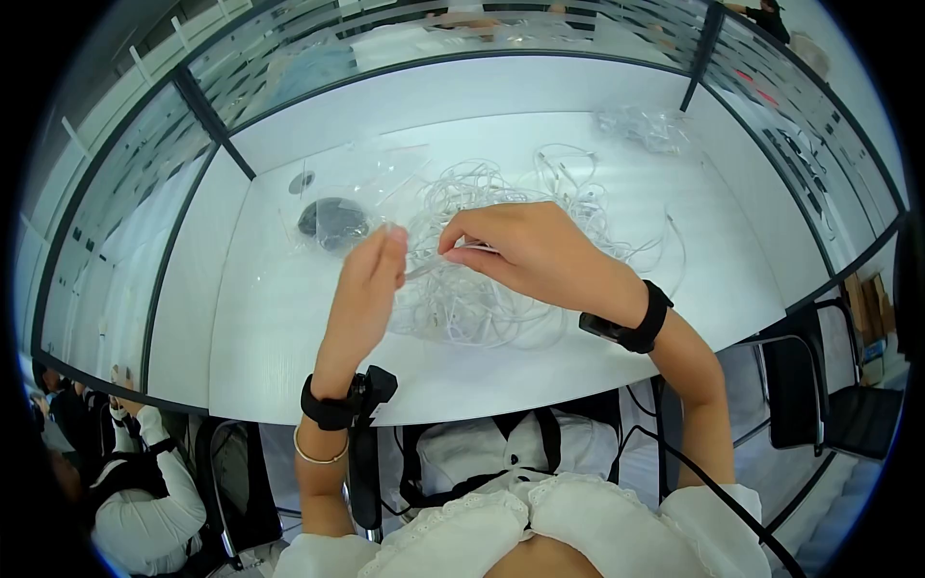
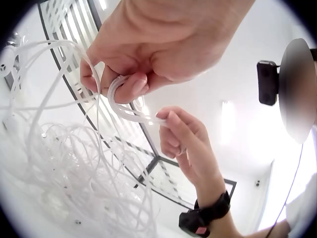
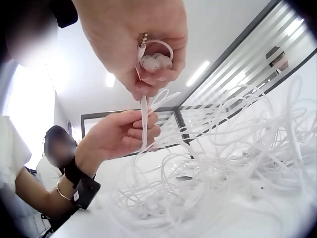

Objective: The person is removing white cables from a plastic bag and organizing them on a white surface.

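Both hands work on a white wired earphone above a tangled heap of white earphone cables (image 1: 472, 313). Inside the curled fingers of my right hand (image 1: 525, 246) lie the white earbuds (image 3: 156, 63) and the metal plug (image 3: 143, 40), seen in the right wrist view. Its thumb and finger pinch the cable just below. My left hand (image 1: 366, 289) grips a bent bundle of the same cable (image 2: 115, 99), whose loops pass round its fingers in the left wrist view. A short stretch of cable runs between the two hands. Loose strands trail beside the left hand.
Clear plastic bags (image 1: 385, 173) lie at the back left, one overlapping a dark round item (image 1: 332, 221). More crumpled clear plastic (image 1: 644, 128) sits at the back right. White partitions (image 1: 462, 91) wall in the table. A black chair (image 1: 853, 419) stands to the right.
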`<action>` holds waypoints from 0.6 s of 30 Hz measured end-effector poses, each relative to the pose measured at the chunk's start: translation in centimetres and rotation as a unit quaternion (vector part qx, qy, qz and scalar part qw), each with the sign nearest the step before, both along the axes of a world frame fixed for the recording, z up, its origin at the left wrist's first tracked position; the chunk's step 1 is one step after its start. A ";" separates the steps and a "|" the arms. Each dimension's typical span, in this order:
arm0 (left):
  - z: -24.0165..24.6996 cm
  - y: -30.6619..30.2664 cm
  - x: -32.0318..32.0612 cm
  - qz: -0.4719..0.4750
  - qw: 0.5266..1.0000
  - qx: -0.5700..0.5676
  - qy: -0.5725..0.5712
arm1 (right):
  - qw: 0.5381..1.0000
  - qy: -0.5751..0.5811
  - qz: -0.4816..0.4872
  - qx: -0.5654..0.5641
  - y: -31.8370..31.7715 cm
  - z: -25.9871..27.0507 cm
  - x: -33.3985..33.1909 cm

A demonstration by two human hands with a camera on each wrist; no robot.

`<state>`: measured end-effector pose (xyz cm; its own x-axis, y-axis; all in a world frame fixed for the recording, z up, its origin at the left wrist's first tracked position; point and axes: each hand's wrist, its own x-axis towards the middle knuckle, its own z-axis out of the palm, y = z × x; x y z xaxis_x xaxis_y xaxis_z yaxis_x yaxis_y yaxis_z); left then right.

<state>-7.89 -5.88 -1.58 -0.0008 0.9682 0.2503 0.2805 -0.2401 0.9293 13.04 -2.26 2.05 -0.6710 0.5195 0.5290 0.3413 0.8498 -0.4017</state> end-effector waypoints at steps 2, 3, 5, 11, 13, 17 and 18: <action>0.1 -0.6 0.7 -0.014 0.992 0.029 0.123 | 0.999 0.006 0.019 -0.035 0.4 0.2 0.0; 0.4 -0.9 1.1 -0.020 0.982 0.043 0.184 | 0.998 0.009 0.029 -0.052 0.5 0.2 -0.1; 1.1 -1.2 1.8 -0.041 0.960 0.064 0.268 | 0.997 0.013 0.050 -0.053 0.6 0.4 -0.3; 1.7 -1.9 2.0 -0.057 0.921 0.143 0.359 | 0.994 -0.019 0.096 -0.039 1.6 1.7 -0.3; 2.2 -2.1 1.6 -0.096 0.909 0.142 0.381 | 0.993 -0.044 0.102 -0.046 1.7 2.5 -0.4; 2.6 -2.3 1.7 -0.148 0.902 0.119 0.388 | 0.985 -0.090 0.115 -0.097 1.5 4.0 -0.7; 2.5 -2.2 1.8 -0.150 0.912 0.114 0.365 | 0.983 -0.095 0.123 -0.098 1.5 3.9 -1.0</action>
<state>-6.08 -8.05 0.90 0.5027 0.8201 0.2735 0.6949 -0.5715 0.4365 12.06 -0.79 5.99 -0.8662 0.4079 0.2887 0.2187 0.8289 -0.5149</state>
